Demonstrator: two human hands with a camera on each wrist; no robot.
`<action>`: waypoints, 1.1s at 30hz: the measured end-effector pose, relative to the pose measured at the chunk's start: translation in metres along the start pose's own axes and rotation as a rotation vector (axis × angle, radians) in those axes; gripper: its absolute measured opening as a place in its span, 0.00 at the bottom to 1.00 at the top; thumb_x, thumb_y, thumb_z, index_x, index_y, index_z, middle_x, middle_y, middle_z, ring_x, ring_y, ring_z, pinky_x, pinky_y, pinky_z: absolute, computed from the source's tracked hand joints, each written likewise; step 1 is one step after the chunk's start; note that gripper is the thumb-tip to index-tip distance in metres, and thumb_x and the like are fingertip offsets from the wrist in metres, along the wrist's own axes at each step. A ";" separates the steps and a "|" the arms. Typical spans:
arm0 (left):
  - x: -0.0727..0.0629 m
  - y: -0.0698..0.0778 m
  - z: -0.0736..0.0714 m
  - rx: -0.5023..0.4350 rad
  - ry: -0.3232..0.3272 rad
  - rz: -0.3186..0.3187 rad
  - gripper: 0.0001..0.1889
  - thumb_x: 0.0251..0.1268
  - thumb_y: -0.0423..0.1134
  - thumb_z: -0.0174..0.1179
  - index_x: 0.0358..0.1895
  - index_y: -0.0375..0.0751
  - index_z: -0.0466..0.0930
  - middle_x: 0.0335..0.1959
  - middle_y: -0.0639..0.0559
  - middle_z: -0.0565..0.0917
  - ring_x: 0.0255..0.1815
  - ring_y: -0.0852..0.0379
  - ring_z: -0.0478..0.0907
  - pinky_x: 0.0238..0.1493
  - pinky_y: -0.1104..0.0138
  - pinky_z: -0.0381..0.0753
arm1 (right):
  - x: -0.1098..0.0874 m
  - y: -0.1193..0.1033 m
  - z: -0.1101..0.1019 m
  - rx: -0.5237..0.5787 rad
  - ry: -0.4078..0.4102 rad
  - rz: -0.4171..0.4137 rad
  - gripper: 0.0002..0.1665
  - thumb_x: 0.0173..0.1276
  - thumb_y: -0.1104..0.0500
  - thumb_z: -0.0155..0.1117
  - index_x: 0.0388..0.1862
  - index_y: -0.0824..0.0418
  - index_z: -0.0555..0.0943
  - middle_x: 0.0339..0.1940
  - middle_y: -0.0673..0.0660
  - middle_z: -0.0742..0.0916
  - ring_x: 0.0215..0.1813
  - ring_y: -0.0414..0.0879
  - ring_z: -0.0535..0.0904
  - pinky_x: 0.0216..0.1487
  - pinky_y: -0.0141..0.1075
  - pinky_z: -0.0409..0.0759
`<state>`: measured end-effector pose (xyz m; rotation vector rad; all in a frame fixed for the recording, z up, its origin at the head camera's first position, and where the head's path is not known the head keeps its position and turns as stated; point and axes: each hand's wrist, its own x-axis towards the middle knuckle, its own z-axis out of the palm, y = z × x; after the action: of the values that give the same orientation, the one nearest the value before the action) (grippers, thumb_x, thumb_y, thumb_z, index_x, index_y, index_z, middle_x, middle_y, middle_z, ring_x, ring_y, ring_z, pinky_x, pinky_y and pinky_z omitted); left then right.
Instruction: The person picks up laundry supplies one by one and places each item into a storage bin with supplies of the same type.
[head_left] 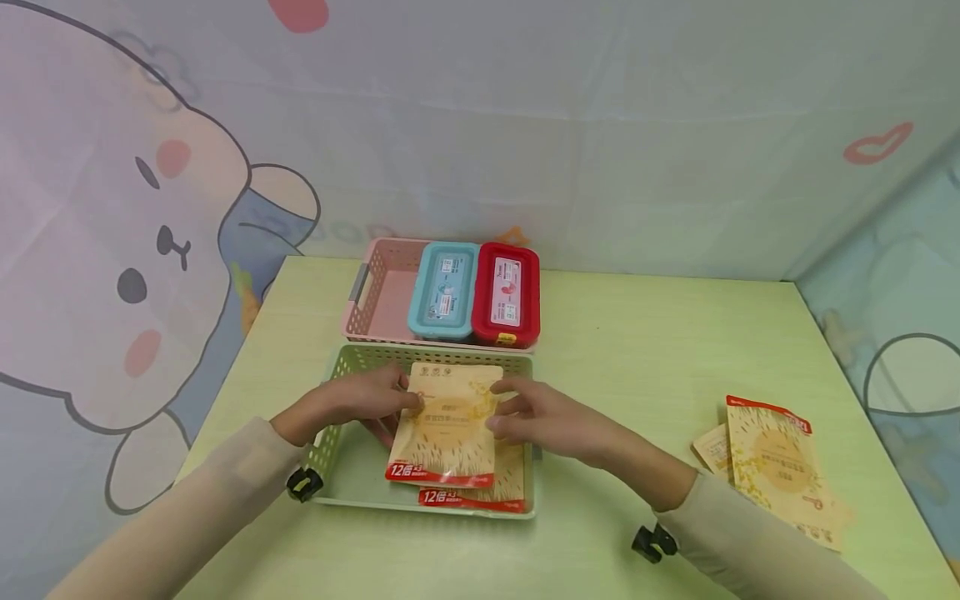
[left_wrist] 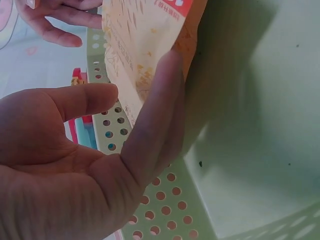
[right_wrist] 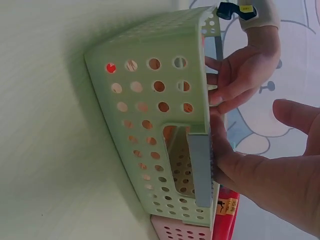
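Note:
A flat beige pouch [head_left: 446,425] with a red band and printed grain stalks is tilted inside the green basket [head_left: 352,498]. My left hand [head_left: 375,396] pinches its left edge, thumb on the printed face and fingers behind, as the left wrist view also shows. At the pouch's right edge is my right hand [head_left: 536,417], its thumb and fingers spread apart; whether they touch the pouch is unclear. Beneath lies a second similar pouch [head_left: 510,487], mostly covered. In the right wrist view the basket's side wall [right_wrist: 145,95] hides part of the right fingers.
Behind the green basket stands a pink basket [head_left: 393,304] holding a blue-lidded box [head_left: 444,290] and a red-lidded box [head_left: 506,292]. More beige pouches [head_left: 780,467] lie overlapping at the table's right side. A patterned cloth [head_left: 570,150] hangs along the table's back edge.

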<state>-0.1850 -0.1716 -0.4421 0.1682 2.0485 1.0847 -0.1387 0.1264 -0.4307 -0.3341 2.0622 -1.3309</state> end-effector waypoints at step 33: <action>-0.002 -0.004 -0.005 0.351 0.053 -0.149 0.18 0.81 0.44 0.56 0.37 0.32 0.82 0.25 0.37 0.87 0.20 0.49 0.87 0.28 0.57 0.90 | 0.014 0.005 0.031 -0.019 -0.079 0.002 0.37 0.75 0.44 0.69 0.75 0.59 0.71 0.70 0.61 0.81 0.71 0.58 0.76 0.68 0.57 0.79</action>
<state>-0.1862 -0.1775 -0.4423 0.1614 2.2479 0.6398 -0.1291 0.0991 -0.4485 -0.3874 2.0106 -1.2773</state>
